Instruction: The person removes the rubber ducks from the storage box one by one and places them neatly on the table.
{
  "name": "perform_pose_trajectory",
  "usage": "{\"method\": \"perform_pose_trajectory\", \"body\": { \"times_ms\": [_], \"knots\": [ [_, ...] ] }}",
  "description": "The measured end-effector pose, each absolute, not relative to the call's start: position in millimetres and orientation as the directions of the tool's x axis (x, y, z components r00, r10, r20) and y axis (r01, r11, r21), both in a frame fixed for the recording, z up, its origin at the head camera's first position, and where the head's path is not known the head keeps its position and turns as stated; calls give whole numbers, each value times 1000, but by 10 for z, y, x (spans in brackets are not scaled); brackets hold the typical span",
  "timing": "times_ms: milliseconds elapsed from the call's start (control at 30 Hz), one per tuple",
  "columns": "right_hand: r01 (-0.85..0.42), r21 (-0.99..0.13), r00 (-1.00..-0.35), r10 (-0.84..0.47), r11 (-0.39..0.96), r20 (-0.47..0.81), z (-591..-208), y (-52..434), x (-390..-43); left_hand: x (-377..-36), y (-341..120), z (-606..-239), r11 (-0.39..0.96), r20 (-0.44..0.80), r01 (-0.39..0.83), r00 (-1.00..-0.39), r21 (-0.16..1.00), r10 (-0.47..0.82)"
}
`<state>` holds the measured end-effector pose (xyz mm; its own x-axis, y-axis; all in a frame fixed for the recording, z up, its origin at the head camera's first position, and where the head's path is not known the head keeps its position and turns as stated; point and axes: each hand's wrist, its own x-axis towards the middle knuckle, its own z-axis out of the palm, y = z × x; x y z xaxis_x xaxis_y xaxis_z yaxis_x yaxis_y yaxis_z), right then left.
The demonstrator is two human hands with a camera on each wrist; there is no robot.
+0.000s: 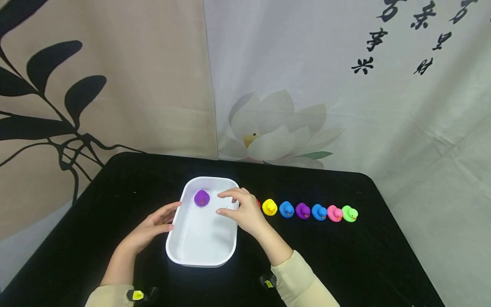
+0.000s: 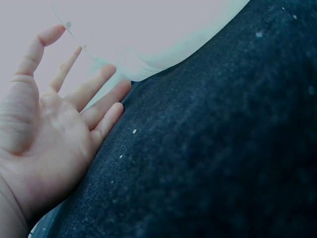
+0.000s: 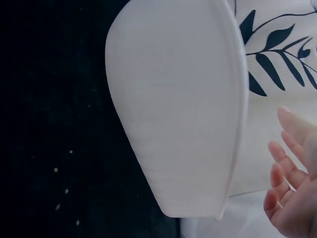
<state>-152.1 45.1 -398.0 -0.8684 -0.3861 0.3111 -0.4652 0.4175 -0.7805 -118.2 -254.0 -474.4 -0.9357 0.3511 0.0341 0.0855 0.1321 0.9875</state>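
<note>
Purple duck (image 1: pixel 201 198) sat in the white tray (image 1: pixel 199 253), far end.
Your right hand (image 1: pixel 241 211) hovered over the tray, fingers loosely spread, holding nothing. Your left hand (image 1: pixel 153 226) lay flat-fingered against the tray's left wall. Six more ducks (image 1: pixel 303 210) stood lined up right of the tray on the black surface (image 1: pixel 364 264).

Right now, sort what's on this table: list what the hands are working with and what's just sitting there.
In hand:
tray, left hand at its left rim
purple duck in the tray
right hand, open over the tray's right rim

Sitting by:
row of ducks right of the tray
black table
printed backdrop
</note>
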Motion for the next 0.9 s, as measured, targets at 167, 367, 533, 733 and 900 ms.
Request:
{"method": "perform_pose_trajectory", "body": {
  "times_ms": [167, 367, 533, 733, 900],
  "knots": [
    [-468, -763, -863, -417, 445, 286, -4010, 330, -1591, -1178, -2542, -4749, 132, 28, 79, -936, 988, 350],
    [-455, -736, -866, -442, 501, 234, -4051, 218, -1686, -1184, -2542, -4747, 134, 17, 68, -937, 989, 348],
    [-460, -703, -860, -471, 543, 199, -4089, 131, -1770, -1179, -2555, -4751, 137, 16, 67, -939, 988, 345],
    [-458, -681, -853, -497, 571, 157, -4119, 26, -1838, -1173, -2564, -4750, 129, 17, 67, -934, 989, 356],
    [-469, -656, -848, -510, 592, 146, -4140, -59, -1907, -1184, -2560, -4754, 120, 27, 77, -929, 990, 370]
  ]
}}
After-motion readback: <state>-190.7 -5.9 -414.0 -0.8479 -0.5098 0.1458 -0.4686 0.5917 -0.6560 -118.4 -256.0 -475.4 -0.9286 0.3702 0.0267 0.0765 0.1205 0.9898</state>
